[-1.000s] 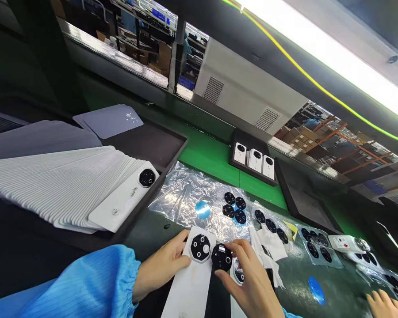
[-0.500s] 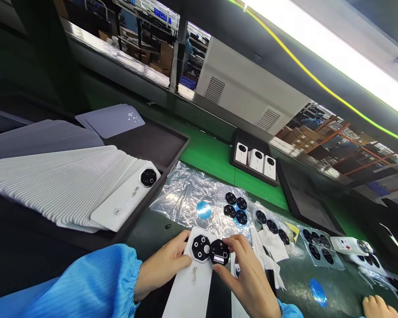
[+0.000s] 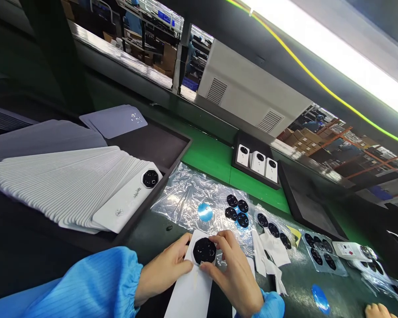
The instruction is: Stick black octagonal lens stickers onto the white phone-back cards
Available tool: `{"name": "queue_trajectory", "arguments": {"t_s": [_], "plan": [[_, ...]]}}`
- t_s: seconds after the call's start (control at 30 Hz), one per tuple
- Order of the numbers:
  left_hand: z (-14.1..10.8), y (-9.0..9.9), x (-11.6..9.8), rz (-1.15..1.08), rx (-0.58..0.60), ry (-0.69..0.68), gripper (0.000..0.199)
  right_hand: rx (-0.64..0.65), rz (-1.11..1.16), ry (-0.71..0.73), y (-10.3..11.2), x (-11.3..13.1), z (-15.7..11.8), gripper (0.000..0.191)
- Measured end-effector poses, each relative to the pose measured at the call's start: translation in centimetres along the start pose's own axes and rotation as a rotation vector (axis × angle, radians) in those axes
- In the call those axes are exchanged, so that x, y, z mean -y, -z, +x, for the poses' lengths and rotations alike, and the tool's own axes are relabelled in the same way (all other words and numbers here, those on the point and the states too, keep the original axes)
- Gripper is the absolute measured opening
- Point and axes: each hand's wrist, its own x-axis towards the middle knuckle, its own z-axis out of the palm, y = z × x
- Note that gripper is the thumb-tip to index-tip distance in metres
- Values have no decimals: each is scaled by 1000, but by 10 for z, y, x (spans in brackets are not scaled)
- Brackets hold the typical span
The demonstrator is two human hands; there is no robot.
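My left hand [image 3: 164, 269] is closed on the upper left edge of a white phone back cover [image 3: 189, 295], thumb on its face. A black round-cornered camera lens plate [image 3: 204, 250] lies over the camera area at the cover's top. My right hand [image 3: 232, 274] grips the plate's right edge between thumb and fingers. Whether the plate is fully seated, I cannot tell. Partly hidden under my right wrist is another white cover [image 3: 251, 266].
Fanned white covers [image 3: 63, 185] fill a black tray at left. Lens plates [image 3: 237, 210] lie on clear plastic film [image 3: 182, 190]. White torn wipes [image 3: 274, 249], a bottle [image 3: 350, 250] and a blue disc [image 3: 320, 299] are at right. Another person's hand [image 3: 380, 310] shows at the lower right.
My right hand has moved left with the lens plate, turning it over from beside the camera area onto it. The holes in the cover are now hidden. My left hand keeps its hold.
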Motion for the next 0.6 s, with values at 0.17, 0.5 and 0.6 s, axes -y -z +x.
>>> {"name": "queue_trajectory", "arguments": {"t_s": [0.17, 0.5, 0.6], "plan": [[1, 2, 3, -8, 6, -4, 40, 13, 11, -1, -1, 0, 4, 41], [2, 3, 6, -2, 3, -7, 38, 22, -4, -13, 0, 4, 6, 40], [1, 3, 5, -1, 5, 3, 39, 16, -13, -16, 0, 4, 7, 40]]}}
